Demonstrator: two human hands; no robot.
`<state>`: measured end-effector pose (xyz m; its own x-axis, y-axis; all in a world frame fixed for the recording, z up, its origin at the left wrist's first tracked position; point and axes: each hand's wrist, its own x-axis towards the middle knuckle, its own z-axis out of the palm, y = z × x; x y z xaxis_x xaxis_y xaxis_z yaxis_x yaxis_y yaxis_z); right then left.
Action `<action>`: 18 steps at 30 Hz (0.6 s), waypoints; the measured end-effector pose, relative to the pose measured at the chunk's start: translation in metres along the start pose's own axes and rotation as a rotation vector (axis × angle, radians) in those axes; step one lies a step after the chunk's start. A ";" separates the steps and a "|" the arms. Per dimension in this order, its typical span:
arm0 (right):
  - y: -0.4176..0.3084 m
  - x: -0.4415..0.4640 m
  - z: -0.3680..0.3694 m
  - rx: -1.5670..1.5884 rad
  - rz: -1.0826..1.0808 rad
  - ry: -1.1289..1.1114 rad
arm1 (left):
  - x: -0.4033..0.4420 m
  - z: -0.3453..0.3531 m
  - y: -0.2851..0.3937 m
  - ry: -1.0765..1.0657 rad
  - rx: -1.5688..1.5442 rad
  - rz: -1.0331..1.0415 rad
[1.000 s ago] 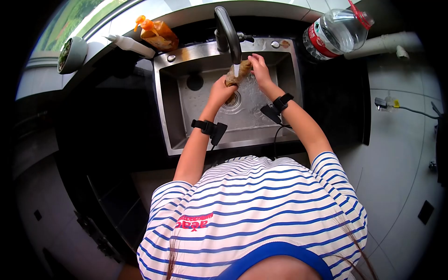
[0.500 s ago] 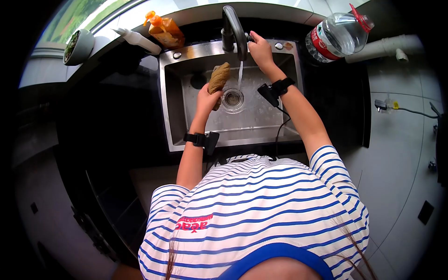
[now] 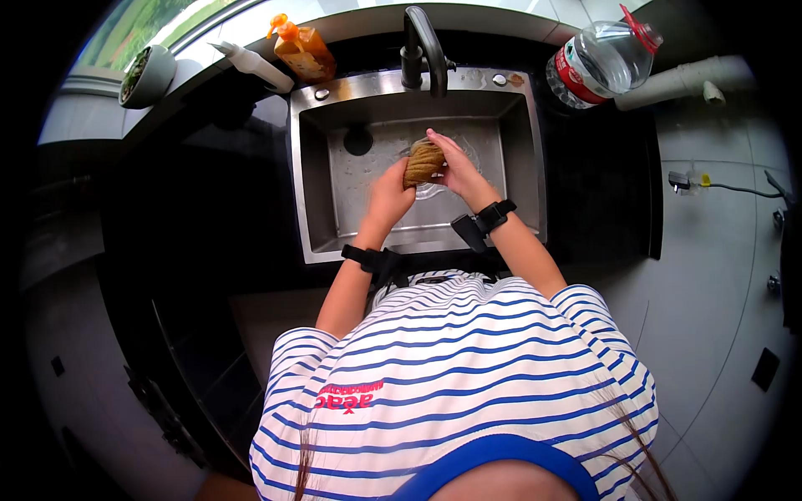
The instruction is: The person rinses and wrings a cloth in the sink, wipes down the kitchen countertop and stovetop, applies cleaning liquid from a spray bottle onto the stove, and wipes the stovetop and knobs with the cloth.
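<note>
A brown, ridged cloth, bunched into a roll, is held above the sink basin between my two hands. My left hand wraps its near-left end, fingers closed. On the right side my right hand grips the other end, with fingertips reaching over the top. Part of the drain is hidden behind the cloth and hands. The dark faucet arches just beyond them, and no stream shows below its spout.
An orange pump bottle and a white nozzle bottle stand behind the sink at left. A potted plant sits on the sill. At right are a large clear water jug and a white pipe.
My right hand has left the faucet handle and come down onto the cloth. The cloth has moved right and turned, and the water stream no longer shows.
</note>
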<state>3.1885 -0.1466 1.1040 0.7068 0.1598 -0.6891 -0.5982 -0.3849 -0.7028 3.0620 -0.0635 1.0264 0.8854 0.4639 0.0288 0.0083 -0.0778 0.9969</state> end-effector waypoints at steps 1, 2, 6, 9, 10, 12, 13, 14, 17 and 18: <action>0.008 0.004 -0.004 0.080 0.004 -0.021 | -0.003 0.005 0.002 0.000 0.000 0.001; 0.015 0.010 -0.008 0.160 0.008 -0.041 | -0.005 0.011 0.003 -0.003 0.044 0.051; 0.035 0.022 -0.018 0.281 0.027 -0.032 | -0.014 0.025 0.006 -0.015 0.091 0.067; 0.045 0.031 -0.012 0.229 -0.211 0.082 | -0.015 0.031 0.008 0.024 0.090 -0.053; 0.047 0.032 -0.010 0.206 -0.263 0.106 | -0.014 0.031 0.008 0.051 0.073 -0.120; 0.048 0.029 -0.007 0.183 -0.314 0.131 | -0.010 0.022 0.013 -0.080 0.006 -0.210; 0.046 0.027 -0.005 0.082 -0.403 0.136 | -0.007 0.018 0.014 -0.209 -0.061 -0.298; 0.045 0.025 -0.003 -0.020 -0.490 0.140 | -0.005 0.023 0.002 -0.209 -0.061 -0.299; 0.046 0.032 -0.005 -0.250 -0.630 0.095 | 0.001 0.036 -0.031 -0.322 -0.365 -0.355; 0.045 0.034 -0.004 -0.250 -0.628 0.095 | 0.004 0.030 -0.028 -0.410 -0.533 -0.463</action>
<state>3.1870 -0.1624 1.0499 0.9284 0.3453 -0.1372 0.0336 -0.4457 -0.8946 3.0787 -0.0859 0.9964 0.9471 -0.0216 -0.3201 0.2841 0.5204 0.8053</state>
